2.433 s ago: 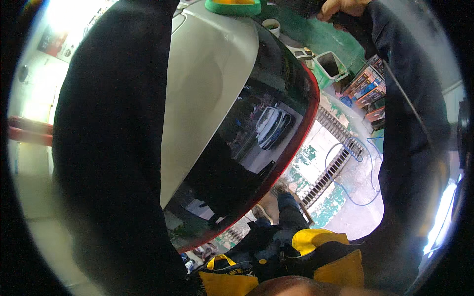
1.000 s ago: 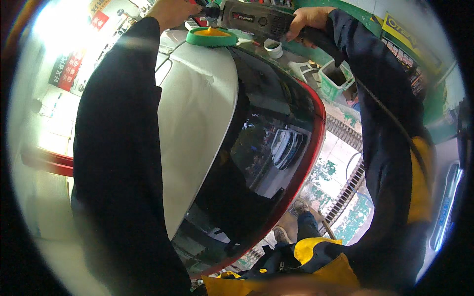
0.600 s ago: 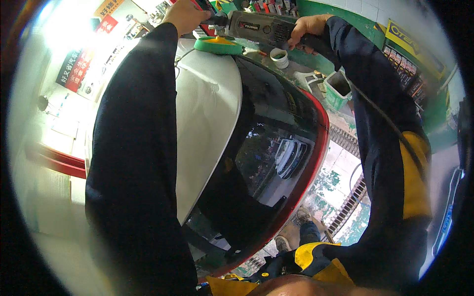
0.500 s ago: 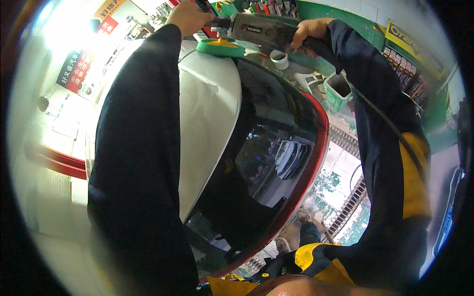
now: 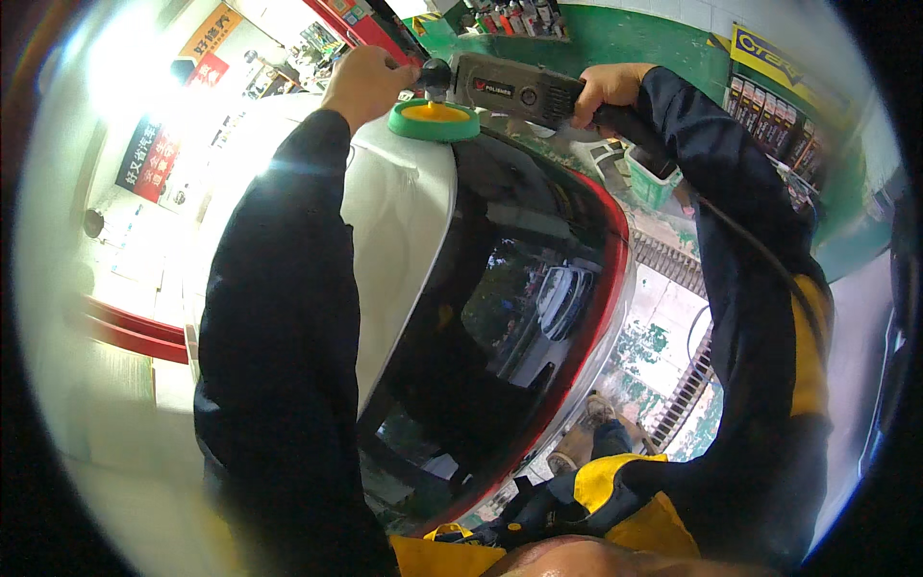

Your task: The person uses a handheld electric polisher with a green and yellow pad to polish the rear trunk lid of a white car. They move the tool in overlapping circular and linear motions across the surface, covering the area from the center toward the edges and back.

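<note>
With both arms stretched out I hold a dark grey polishing machine above the rear of a car. My left hand is closed round the front handle beside its head. My right hand grips the rear end, where a black cord trails down along my right arm. Under the machine's head sits a round green pad with a yellow backing, tilted toward me. It lies at the far edge of the white car panel, next to the dark rear window; whether it touches cannot be made out.
The car's red rear strip curves along the right. Beyond it stands a green basket on the floor, near a drain grate. Bottles line a shelf at the far wall, and boxed goods stand at the right.
The polishing machine and its pad have come slightly nearer to me, and the pad now tilts so that more of its yellow backing shows. Both hands keep their hold.
</note>
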`<action>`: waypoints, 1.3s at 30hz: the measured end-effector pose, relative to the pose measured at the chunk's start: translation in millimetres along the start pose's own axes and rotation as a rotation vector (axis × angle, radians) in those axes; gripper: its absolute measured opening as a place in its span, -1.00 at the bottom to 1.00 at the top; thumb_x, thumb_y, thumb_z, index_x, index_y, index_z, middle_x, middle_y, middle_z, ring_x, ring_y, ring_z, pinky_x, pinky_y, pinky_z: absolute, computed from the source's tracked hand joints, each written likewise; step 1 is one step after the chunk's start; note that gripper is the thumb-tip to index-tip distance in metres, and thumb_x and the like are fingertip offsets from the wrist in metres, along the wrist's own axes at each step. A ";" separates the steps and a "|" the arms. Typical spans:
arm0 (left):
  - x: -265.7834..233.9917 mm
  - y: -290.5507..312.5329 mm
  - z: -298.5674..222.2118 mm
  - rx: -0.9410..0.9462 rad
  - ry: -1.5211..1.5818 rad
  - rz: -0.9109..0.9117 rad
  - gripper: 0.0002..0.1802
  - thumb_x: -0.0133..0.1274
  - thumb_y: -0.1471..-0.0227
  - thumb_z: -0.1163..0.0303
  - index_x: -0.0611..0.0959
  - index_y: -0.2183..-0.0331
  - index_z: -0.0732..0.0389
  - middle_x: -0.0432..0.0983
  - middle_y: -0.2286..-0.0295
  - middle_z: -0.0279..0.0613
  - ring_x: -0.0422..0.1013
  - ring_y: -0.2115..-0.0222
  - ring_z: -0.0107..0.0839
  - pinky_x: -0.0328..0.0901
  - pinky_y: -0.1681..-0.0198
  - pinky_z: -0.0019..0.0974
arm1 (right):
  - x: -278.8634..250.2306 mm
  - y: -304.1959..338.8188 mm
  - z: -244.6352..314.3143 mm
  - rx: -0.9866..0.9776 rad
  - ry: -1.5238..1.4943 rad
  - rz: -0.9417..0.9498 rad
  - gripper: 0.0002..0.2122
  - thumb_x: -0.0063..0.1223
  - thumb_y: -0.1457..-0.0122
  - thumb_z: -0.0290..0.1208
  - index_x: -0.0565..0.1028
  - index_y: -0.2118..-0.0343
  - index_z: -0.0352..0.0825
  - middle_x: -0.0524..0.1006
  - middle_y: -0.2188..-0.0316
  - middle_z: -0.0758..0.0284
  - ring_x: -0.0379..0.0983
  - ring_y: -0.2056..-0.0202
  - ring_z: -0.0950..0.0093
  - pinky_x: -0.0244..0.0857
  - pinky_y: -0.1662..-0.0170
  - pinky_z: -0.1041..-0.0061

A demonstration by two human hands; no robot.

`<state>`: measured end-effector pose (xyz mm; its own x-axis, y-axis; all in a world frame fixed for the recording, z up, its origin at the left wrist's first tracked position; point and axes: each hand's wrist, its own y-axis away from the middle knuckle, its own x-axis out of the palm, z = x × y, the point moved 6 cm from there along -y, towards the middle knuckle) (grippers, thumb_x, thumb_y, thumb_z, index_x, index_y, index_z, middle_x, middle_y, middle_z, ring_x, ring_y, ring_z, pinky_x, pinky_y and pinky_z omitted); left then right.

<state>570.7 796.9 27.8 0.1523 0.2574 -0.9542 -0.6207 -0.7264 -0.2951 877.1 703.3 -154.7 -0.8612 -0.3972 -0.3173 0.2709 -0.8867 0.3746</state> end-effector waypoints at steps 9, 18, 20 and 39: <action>-27.6 99.4 -31.1 -0.101 0.213 -0.133 -0.54 0.33 -0.15 0.09 0.82 0.31 0.40 0.72 0.41 0.19 0.66 0.32 0.06 0.48 0.18 -0.01 | 41.3 82.6 28.9 -0.053 0.205 -0.075 -0.77 0.50 -0.02 -0.38 0.69 0.39 -0.43 0.65 0.51 0.26 0.57 0.58 0.38 0.44 0.47 0.32; -42.1 187.2 -19.4 -0.207 0.338 -0.207 -0.57 0.32 -0.23 0.13 0.80 0.22 0.39 0.74 0.39 0.03 0.64 0.37 -0.18 0.45 0.23 -0.13 | 86.2 148.0 80.8 -0.045 0.501 -0.179 -0.74 0.50 -0.03 -0.25 0.77 0.39 -0.39 0.74 0.43 0.22 0.66 0.49 0.40 0.51 0.42 0.29; -45.7 197.0 -11.0 -0.216 0.291 -0.224 -0.60 0.31 -0.27 0.16 0.80 0.22 0.39 0.74 0.42 0.02 0.62 0.42 -0.23 0.45 0.26 -0.15 | 100.5 147.4 88.2 -0.074 0.488 -0.169 -0.75 0.50 -0.04 -0.25 0.77 0.39 -0.37 0.74 0.42 0.23 0.67 0.48 0.40 0.51 0.41 0.30; -3.7 27.3 23.1 -0.034 0.077 -0.042 -0.52 0.26 -0.23 0.03 0.85 0.26 0.33 0.75 0.41 0.04 0.66 0.32 -0.10 0.48 0.15 -0.04 | 31.5 -14.4 16.7 -0.052 0.038 -0.051 -0.65 0.48 -0.19 -0.09 0.79 0.16 -0.30 0.75 0.32 0.26 0.64 0.41 0.39 0.54 0.33 0.30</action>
<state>535.4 790.9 24.4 0.2373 0.2390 -0.9416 -0.5863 -0.7376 -0.3350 838.9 707.5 -155.5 -0.8576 -0.3587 -0.3686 0.2494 -0.9168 0.3118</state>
